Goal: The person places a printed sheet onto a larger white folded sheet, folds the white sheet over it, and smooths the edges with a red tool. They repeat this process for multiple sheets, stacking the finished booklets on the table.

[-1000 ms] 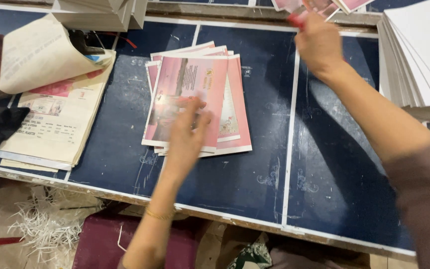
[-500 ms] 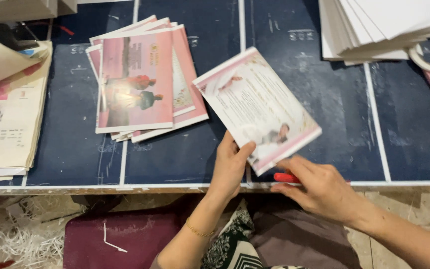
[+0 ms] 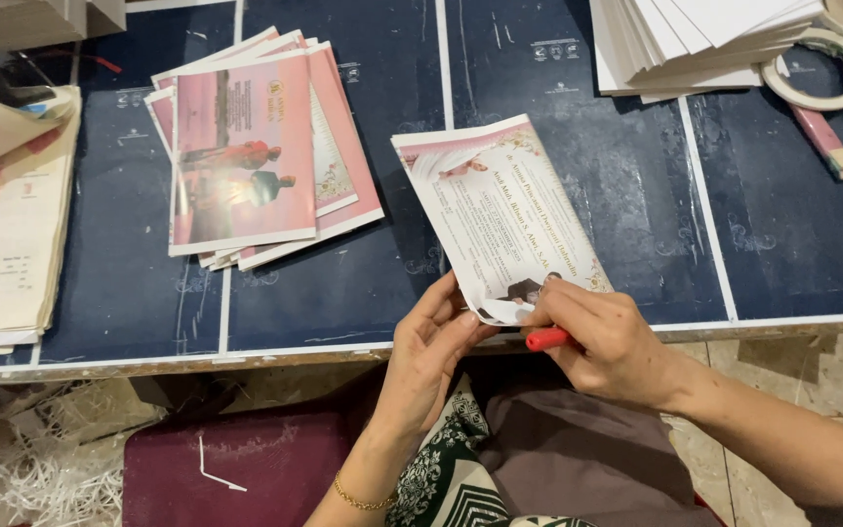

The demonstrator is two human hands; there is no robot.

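Pinching a pink-and-white printed card [image 3: 500,220] by its curled corner, left hand [image 3: 431,356], right hand [image 3: 612,342] gripping a red tool [image 3: 546,339].

Red tool [image 3: 547,339] mostly hidden inside right hand [image 3: 609,342]; white sheet stack [image 3: 704,39] cut off above.

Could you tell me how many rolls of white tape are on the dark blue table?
1: the white tape roll lies flat at the table's far right, beside the stack of white boards. More may be hidden out of frame.
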